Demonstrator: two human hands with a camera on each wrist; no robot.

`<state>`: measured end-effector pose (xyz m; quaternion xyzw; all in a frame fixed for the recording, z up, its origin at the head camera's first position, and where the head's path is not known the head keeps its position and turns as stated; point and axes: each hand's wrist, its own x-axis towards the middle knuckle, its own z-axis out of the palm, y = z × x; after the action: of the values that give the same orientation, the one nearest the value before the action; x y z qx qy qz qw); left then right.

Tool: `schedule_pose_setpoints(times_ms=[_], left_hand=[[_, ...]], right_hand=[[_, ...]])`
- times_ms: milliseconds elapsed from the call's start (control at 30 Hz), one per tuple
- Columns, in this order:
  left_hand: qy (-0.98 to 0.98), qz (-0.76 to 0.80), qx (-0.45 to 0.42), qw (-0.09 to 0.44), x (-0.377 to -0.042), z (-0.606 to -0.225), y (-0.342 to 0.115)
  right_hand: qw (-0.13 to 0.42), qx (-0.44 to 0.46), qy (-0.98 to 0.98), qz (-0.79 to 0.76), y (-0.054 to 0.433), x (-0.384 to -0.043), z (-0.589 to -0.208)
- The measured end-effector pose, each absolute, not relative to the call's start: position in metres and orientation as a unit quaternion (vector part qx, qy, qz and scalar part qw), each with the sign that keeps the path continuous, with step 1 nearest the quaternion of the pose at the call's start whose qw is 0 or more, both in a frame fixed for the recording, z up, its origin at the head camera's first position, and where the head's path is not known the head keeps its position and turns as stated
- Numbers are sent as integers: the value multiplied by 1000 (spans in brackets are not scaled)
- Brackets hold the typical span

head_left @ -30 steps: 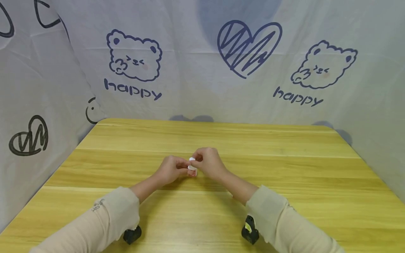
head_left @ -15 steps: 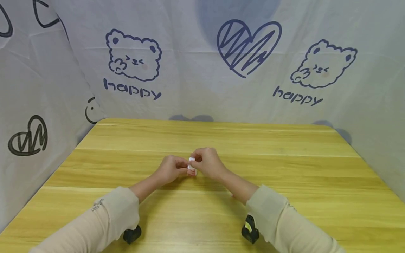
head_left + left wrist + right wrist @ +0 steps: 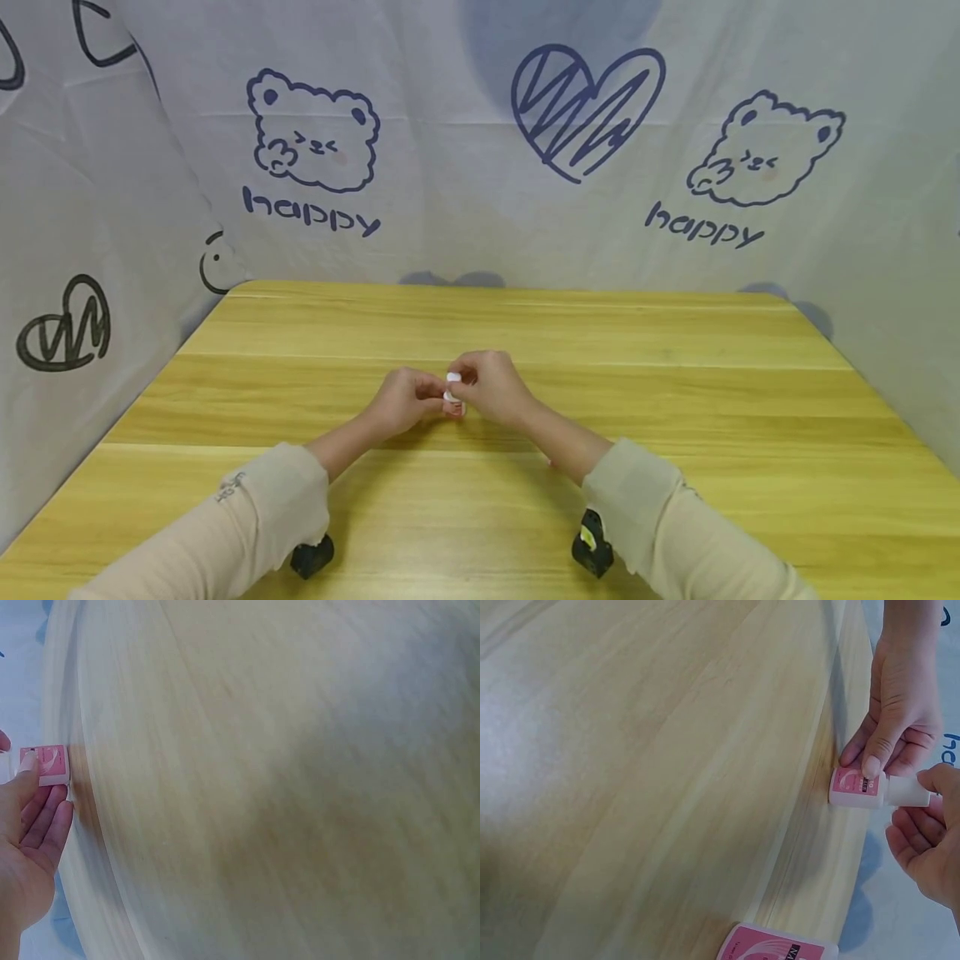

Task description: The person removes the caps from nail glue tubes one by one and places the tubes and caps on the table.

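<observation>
A small white bottle (image 3: 853, 787) with a pink label stands upright on the table in the head view, between both hands. My left hand (image 3: 401, 403) grips the bottle's body from the left side. In the left wrist view the thumb lies across the pink label (image 3: 51, 761), with the other fingers behind it. My right hand (image 3: 493, 385) pinches the white cap (image 3: 907, 792) at the bottle's top between thumb and fingers. The cap sits on the bottle's neck.
A second white container with a pink label (image 3: 769, 945) lies on the wooden table (image 3: 675, 417), mostly hidden under the right forearm in the head view. White cloth (image 3: 450, 167) with drawings hangs behind the table and along its sides.
Both hands keep their hold on the bottle and cap with almost no movement. The head view has shifted very slightly.
</observation>
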<state>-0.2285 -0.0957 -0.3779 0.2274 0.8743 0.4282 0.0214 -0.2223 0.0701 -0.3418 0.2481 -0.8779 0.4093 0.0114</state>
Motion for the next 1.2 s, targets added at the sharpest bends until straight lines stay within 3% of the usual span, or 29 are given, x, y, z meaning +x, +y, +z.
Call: schedule_pose_setpoints(times_ms=[333, 1200], left_hand=[[873, 433, 224, 17, -230, -379, -97], [874, 432, 220, 30, -229, -378, -96]], right_hand=[[34, 215, -885, 411, 68, -221, -340], [29, 226, -894, 386, 68, -222, -337]])
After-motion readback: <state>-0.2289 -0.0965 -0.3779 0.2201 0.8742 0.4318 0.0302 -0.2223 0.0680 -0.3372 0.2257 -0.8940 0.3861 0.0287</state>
